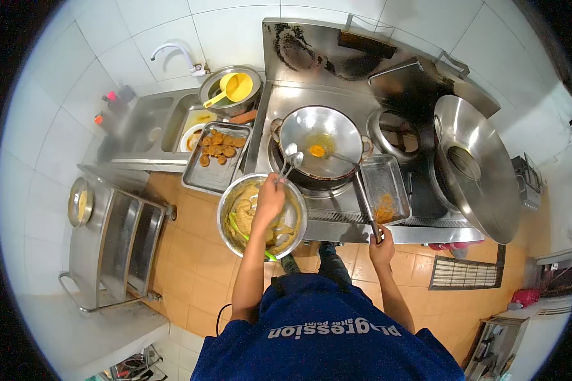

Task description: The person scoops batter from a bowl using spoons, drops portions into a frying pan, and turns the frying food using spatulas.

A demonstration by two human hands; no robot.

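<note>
My left hand (271, 202) grips two metal spoons (290, 159), their bowls raised by the wok's left rim. Below that hand is a steel bowl (301, 219) of thick tan batter (248, 204), with a green-handled utensil (236, 227) in it. My right hand (381, 247) is wrapped round the handle of a long-handled spatula (366, 202), which reaches over the rim into the wok (299, 130). One orange fritter (317, 150) sits in a little oil at the wok's bottom. The spatula's end lies to the right of the fritter, its shape hard to make out.
Browned fritters (222, 146) fill part of a metal tray (197, 173) at left. Right of the wok, another tray (378, 174) holds orange crumbs. A large wok (499, 184) leans with a strainer (465, 164). A yellow dipper (238, 87) rests on a pot near the sink (151, 124).
</note>
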